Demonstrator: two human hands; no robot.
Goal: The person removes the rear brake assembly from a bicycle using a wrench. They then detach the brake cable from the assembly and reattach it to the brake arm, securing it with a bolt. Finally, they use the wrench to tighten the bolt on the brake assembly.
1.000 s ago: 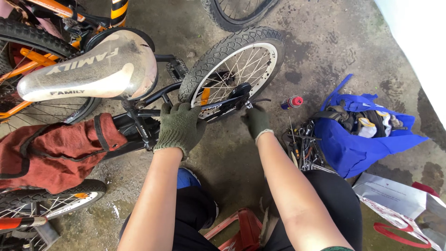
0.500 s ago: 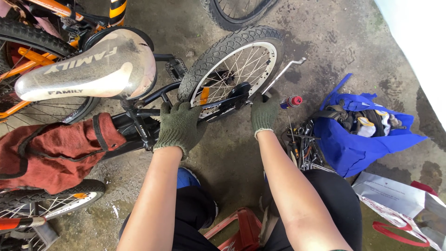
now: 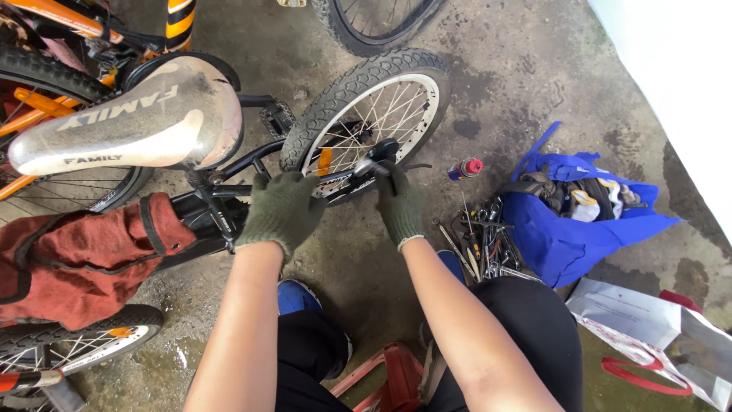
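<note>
A small black bicycle stands in front of me with a dirty white saddle (image 3: 130, 122) and a knobbly rear wheel (image 3: 366, 76). Both my hands wear green knit gloves. My left hand (image 3: 282, 210) is clamped on the black frame tube beside the wheel. My right hand (image 3: 400, 206) is closed around a metal wrench (image 3: 371, 165) whose head sits at the wheel's axle. Most of the wrench is hidden by the glove.
A red cloth (image 3: 69, 259) hangs over the frame at left, above a small wheel (image 3: 69, 343). An orange bicycle (image 3: 76, 15) stands behind. To the right lie loose tools (image 3: 480, 236), a spray can (image 3: 465, 168), a blue bag (image 3: 564, 236) and a white paper bag (image 3: 648, 328).
My right hand has come left to the axle; the wrench that stuck out up and right half a second ago now sits at the hub. My left hand stays on the frame.
</note>
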